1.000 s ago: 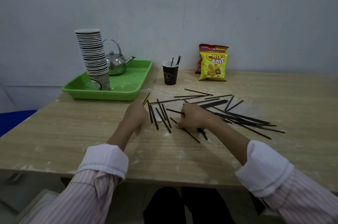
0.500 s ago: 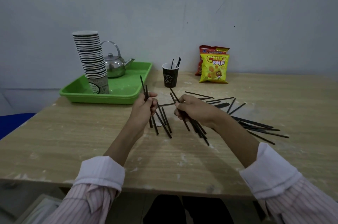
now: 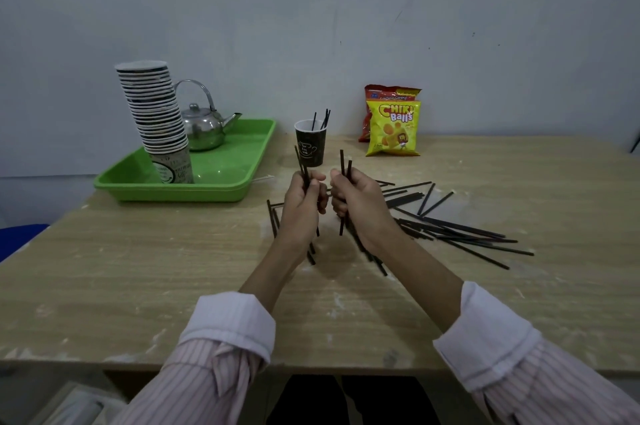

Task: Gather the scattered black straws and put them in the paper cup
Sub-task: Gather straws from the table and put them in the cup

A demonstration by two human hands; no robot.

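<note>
A black paper cup (image 3: 311, 144) stands at the table's back middle with a few black straws upright in it. My left hand (image 3: 302, 197) is raised above the table, shut on a small bunch of black straws (image 3: 300, 164) held nearly upright. Close beside it, my right hand (image 3: 356, 201) grips two black straws (image 3: 344, 164) upright. Both hands hover just in front of the cup. Several more black straws (image 3: 457, 228) lie scattered on the table to the right, and a few straws (image 3: 272, 216) lie under and left of my hands.
A green tray (image 3: 221, 182) at the back left holds a tall stack of paper cups (image 3: 156, 112) and a metal kettle (image 3: 204, 126). Two snack bags (image 3: 393, 126) lean on the wall behind the cup. The wooden table (image 3: 138, 268) bears white smears.
Both hands picked straws off the table, lifted them and turned them upright. The hands have come together and moved toward the cup.
</note>
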